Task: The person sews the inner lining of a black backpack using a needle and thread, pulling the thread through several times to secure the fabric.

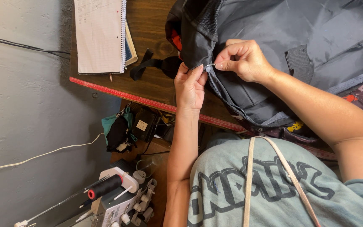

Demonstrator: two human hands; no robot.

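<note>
Grey nylon backpack (pixel 299 38) lay across the dark wooden worktop (pixel 152 25), and your left hand (pixel 190 86) pinched its padded edge. Your right hand (pixel 242 59) pinched a thin metal pin (pixel 210 64) at that seam, just above the long red ruler (pixel 122 96).

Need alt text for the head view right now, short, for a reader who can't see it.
The right hand pinches a needle at a dark grey backpack, whose fabric edge the left hand pinches. The backpack lies on a wooden table beside a spiral notebook and a red ruler.
</note>
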